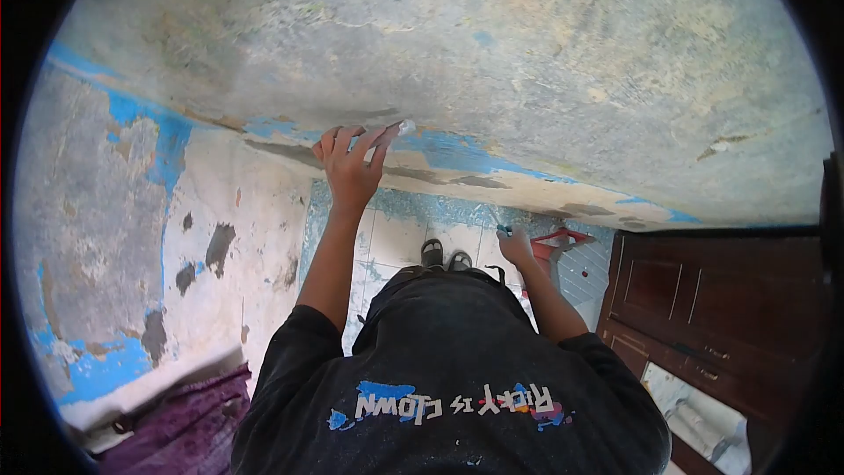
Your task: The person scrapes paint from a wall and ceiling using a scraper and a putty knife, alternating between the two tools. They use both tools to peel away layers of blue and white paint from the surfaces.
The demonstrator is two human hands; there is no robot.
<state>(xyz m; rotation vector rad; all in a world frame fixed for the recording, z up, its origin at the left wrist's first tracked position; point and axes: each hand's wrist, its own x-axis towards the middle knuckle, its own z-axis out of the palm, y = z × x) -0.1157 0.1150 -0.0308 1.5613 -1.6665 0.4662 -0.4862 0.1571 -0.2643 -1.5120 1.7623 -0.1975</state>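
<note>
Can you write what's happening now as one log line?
left hand: pressing small white piece to wall | right hand: holding teal-tipped tool low

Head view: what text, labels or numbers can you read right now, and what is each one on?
"RICKY IS CLOWN": white letters with blue and red paint marks, on the front of the black shirt; it appears upside down in this view.
No other text is legible: none shows on the wall, the wooden cabinet, the red tool by the right hand or the white piece at the left hand.
</note>
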